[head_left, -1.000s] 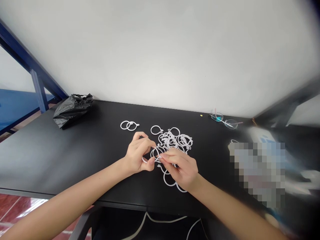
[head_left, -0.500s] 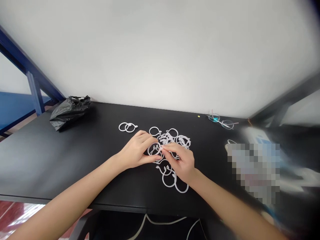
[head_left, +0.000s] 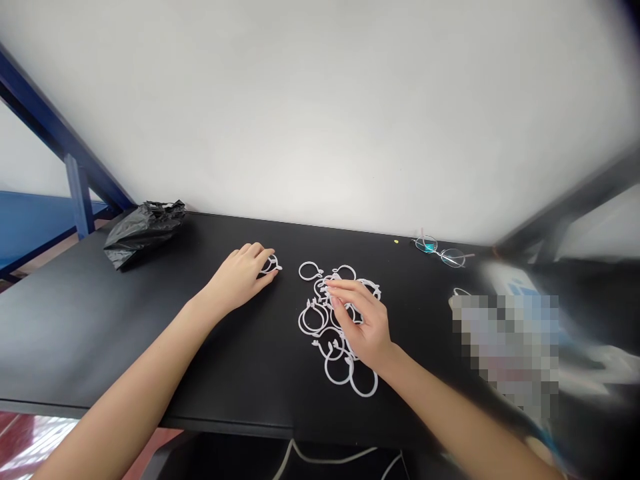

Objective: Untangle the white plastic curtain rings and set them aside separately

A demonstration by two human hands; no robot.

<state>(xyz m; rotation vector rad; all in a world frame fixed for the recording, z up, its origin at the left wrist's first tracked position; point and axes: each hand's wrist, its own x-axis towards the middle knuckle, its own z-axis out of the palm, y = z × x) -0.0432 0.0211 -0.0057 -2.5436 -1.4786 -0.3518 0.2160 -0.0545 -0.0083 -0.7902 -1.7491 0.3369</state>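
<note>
Several white curtain rings (head_left: 364, 395), each a thin loop with a small eyelet, lie in a loose, overlapping pile on the black table. Over the pile's right side hovers my right hand (head_left: 364, 320), its thumb and fingertips slightly apart with nothing visible between them. To the left of the pile, my left hand (head_left: 240, 277) has its thumb and fingers around a white ring (head_left: 275, 261) at the smaller group. The fingers partly cover the rings there, so I cannot tell how many lie under them.
A crumpled black plastic bag (head_left: 145, 230) sits at the back left. Eyeglasses (head_left: 440, 253) lie at the back right, near a small yellow bit (head_left: 396, 241). A blurred, partly pixelated packet (head_left: 505, 347) is on the right. White cables (head_left: 335, 460) hang below the table's front edge.
My left hand has moved left, away from the pile, with a ring to the smaller group. My right hand stays over the pile, its fingertips having parted from that ring.
</note>
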